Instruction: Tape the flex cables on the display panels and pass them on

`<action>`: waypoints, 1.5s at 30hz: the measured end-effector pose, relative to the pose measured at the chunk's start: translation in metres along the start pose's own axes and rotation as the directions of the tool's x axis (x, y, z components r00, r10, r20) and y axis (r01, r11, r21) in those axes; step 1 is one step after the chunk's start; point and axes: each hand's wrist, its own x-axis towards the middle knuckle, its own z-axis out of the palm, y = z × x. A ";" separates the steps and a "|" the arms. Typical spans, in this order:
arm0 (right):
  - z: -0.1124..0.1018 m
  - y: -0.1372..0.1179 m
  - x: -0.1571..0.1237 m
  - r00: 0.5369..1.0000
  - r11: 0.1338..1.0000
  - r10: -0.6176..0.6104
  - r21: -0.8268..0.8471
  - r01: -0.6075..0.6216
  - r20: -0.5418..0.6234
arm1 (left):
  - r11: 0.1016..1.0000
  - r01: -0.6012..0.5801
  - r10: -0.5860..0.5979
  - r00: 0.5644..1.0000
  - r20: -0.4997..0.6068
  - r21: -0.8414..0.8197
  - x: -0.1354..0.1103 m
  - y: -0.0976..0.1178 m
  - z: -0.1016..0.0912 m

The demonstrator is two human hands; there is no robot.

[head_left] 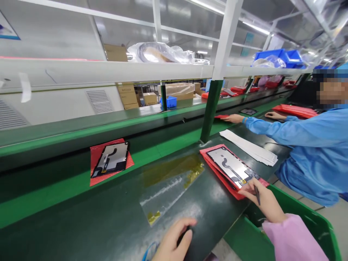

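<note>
My right hand [262, 199] has a slim dark pen-like tool [257, 195] between its fingers, and its fingertips are at the near corner of a flat tablet screen panel [228, 165]. That panel lies silver back up, with a dark ribbon cable, on red bubble-wrap bags [217, 174]. Lower down, my left hand [176, 237] is over the dark green bench, its fingers curved and thumb apart from the forefinger. The gap between them is dark, with nothing clear in it. Just beyond lies a clear sheet with yellow film strips [171, 188].
Another screen panel [112, 157] lies on a red bag [95, 159] on the green strip at left. White paper strips [248, 146] are beside the post [213, 105]. A green bin [312, 214] stands below the bench edge. At right, a co-worker in blue [312, 145] reaches over the bench.
</note>
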 end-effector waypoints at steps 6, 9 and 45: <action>0.030 -0.026 -0.023 0.993 0.985 -0.097 0.146 0.087 0.060 | 0.808 0.349 -0.292 0.937 0.192 -0.475 0.096 0.001 0.071; 0.052 -0.020 -0.041 0.990 0.978 -0.111 0.185 0.092 0.093 | 0.797 0.345 -0.319 0.938 0.140 -0.496 0.137 -0.009 0.106; 0.266 -0.152 -0.077 0.874 0.901 -0.132 0.424 -0.091 0.468 | 0.908 0.070 -0.375 0.575 -0.727 -0.413 -0.219 -0.071 -0.138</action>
